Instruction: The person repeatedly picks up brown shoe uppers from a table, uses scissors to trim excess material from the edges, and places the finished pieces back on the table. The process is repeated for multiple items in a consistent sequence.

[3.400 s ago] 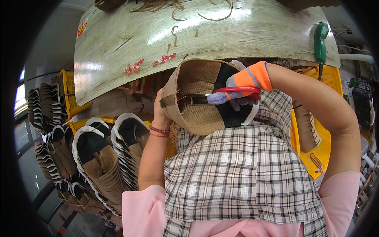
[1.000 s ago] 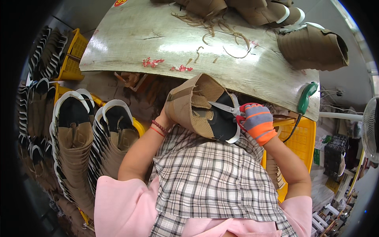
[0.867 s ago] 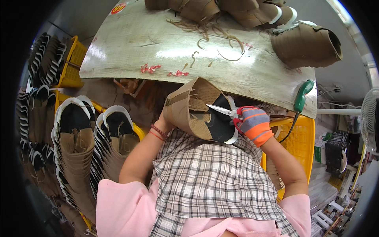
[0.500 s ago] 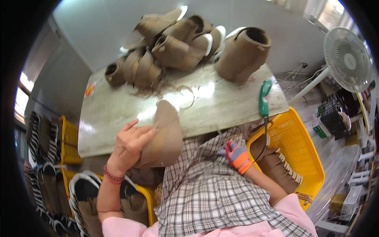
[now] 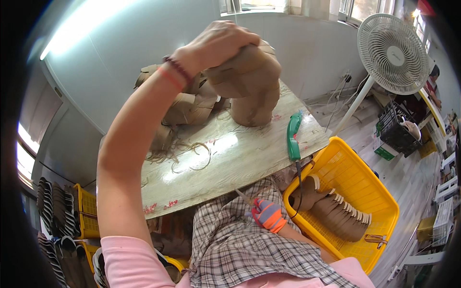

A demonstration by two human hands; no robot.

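Note:
My left hand (image 5: pixel 223 41), bare with a bracelet at the wrist, is raised over the far part of the table. Its fingers are closed on the top of a brown shoe upper (image 5: pixel 245 72). That upper is right over an upright stack of brown uppers (image 5: pixel 252 111); I cannot tell whether it rests on it. In my lap, at the table's near edge, my right hand (image 5: pixel 269 215) wears a grey and orange glove. It is closed around red-handled scissors (image 5: pixel 244 196), whose thin metal tip points up and left. My left arm partly hides a pile of uppers (image 5: pixel 189 108).
A green corded hand tool (image 5: pixel 293 137) lies on the table (image 5: pixel 216 168) at its right edge. Curled trimmings (image 5: pixel 192 156) lie near the pile. A yellow basket (image 5: pixel 384 216) with a row of uppers stands at right, before a white fan (image 5: pixel 394 55). Other yellow crates (image 5: pixel 87 211) stand left.
My left hand has carried the shoe upper from the near edge of the table up and away to the upright stack. My right hand stays low with the scissors. The view has shifted.

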